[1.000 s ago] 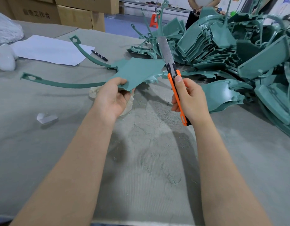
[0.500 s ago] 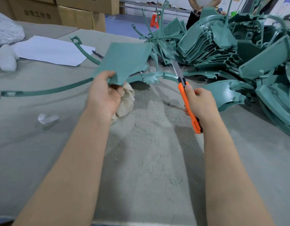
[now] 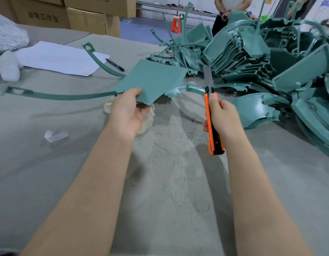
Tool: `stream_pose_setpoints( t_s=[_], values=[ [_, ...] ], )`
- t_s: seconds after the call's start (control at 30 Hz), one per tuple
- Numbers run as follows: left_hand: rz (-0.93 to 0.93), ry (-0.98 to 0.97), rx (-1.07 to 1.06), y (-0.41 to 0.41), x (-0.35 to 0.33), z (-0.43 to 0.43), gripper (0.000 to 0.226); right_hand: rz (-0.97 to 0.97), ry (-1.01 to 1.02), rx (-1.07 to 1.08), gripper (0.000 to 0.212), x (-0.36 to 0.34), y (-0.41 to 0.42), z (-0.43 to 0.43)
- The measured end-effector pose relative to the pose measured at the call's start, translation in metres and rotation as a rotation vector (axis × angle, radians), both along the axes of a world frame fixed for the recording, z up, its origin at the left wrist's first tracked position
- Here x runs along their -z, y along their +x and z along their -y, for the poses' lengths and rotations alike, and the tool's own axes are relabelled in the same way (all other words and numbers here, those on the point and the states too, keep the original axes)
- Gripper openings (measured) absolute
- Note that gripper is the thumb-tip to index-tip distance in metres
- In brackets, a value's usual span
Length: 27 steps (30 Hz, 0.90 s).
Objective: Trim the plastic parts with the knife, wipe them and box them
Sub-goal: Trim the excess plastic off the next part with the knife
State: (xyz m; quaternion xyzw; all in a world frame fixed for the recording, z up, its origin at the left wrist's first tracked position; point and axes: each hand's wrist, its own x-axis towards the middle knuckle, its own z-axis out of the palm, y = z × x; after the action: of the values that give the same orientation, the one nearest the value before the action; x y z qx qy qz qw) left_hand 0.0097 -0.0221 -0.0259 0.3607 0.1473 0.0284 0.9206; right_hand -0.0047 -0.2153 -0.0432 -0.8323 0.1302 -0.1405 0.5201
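1. While the left hand (image 3: 126,115) pinches one corner of the flat teal plastic panel with thin arms (image 3: 152,80), left of the heap of teal mouldings (image 3: 261,61), it may twist when cut.
2. Its long axis runs sideways, arms pointing away from the heap.
3. Nearer the heap, the right hand (image 3: 222,119) grips the orange-and-black utility knife (image 3: 212,126); a slip could cut fingers.

Single view: wide-angle cam is worn on head, aimed fwd + down over the table (image 3: 169,209). Forearms are seen entering from bottom edge. Left hand (image 3: 125,115) w/ green part (image 3: 152,82) and right hand (image 3: 222,117) w/ knife (image 3: 214,145) are framed mid-pic, close range. Parts pile (image 3: 261,58) is caught top-right, cardboard boxes (image 3: 86,21) top-left, farther off. A standing person (image 3: 221,19) is cropped at top edge. Edges are bowed by lens.
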Motion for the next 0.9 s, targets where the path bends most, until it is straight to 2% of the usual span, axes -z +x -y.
stream_pose_setpoints(
  t_s=[0.1, 0.2, 0.4, 0.53, 0.9],
  values=[
    [-0.019, 0.035, 0.012, 0.001, 0.003, 0.001, 0.016, 0.166, -0.032, -0.046, 0.028, -0.001, -0.001, -0.010],
    [-0.027, 0.057, 0.029, 0.003, 0.004, -0.001, 0.016, 0.245, -0.035, -0.099, 0.020, -0.002, -0.003, -0.014],
    [-0.027, 0.078, 0.080, 0.001, 0.004, -0.001, 0.014, 0.247, -0.089, -0.067, 0.032, 0.001, -0.005, -0.015],
    [-0.020, 0.059, 0.119, 0.000, 0.003, -0.004, 0.013, 0.261, -0.134, -0.042, 0.050, 0.003, -0.003, -0.014],
    [-0.062, 0.036, 0.201, 0.003, 0.005, -0.011, 0.015, 0.279, -0.050, -0.054, 0.043, 0.004, -0.003, -0.012]
  ],
)
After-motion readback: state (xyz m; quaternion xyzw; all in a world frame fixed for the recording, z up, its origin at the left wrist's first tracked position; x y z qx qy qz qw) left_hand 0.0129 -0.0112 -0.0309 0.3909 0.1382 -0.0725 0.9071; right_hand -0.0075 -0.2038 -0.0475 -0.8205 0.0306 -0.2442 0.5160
